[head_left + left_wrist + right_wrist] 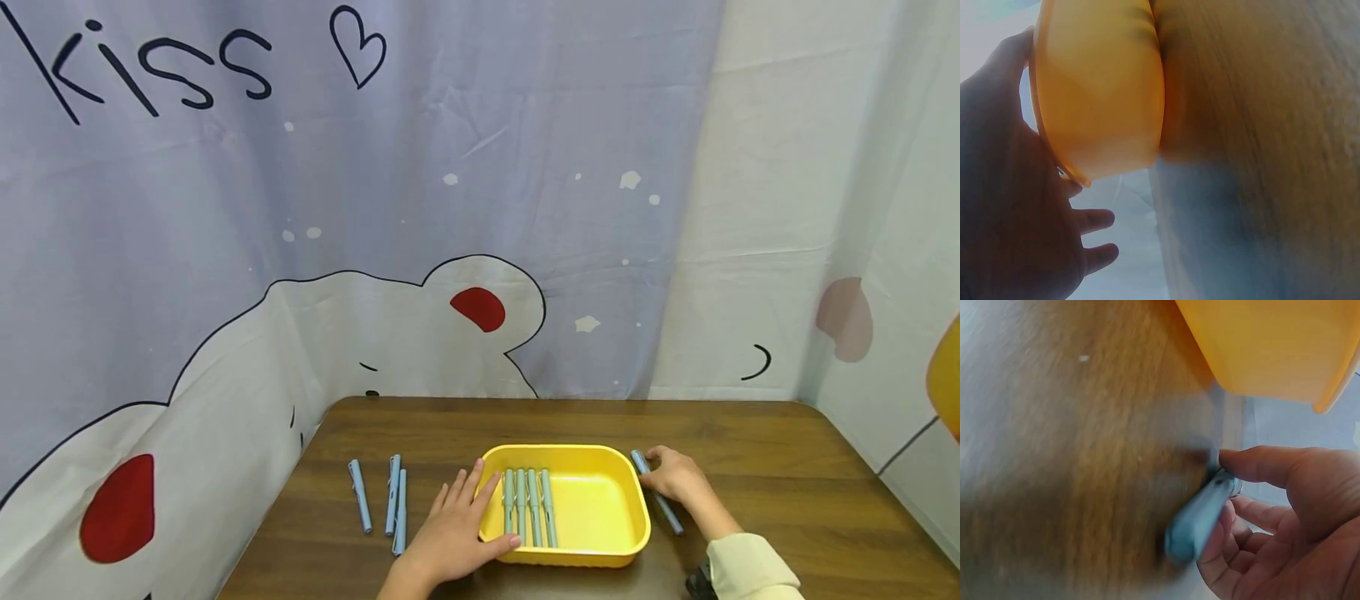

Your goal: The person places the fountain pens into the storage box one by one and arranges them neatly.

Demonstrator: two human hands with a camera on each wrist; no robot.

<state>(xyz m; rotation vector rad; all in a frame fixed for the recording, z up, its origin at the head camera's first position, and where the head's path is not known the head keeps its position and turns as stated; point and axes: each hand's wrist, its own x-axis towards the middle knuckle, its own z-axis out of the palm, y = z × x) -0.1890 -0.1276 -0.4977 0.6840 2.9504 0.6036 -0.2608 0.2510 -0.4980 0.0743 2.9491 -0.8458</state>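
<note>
A yellow plastic tray (596, 508) stands on the table, with several pale green capped pens (534, 507) side by side in its left half. My left hand (453, 533) rests on the tray's left rim, fingers spread and mostly straight; the left wrist view has the thumb and fingers along the tray's outer edge (1100, 94). Just right of the tray, my right hand (678, 477) pinches a blue capped pen (667, 512) between thumb and fingers. In the right wrist view that pen (1197, 522) is slanted close above the wood, slightly blurred.
Three more blue pens lie on the brown wooden table (787, 475) left of the tray: one pen (360, 496) apart, a pair (393, 496) nearly touching. A printed curtain (585, 250) hangs behind the table's far edge and along its sides.
</note>
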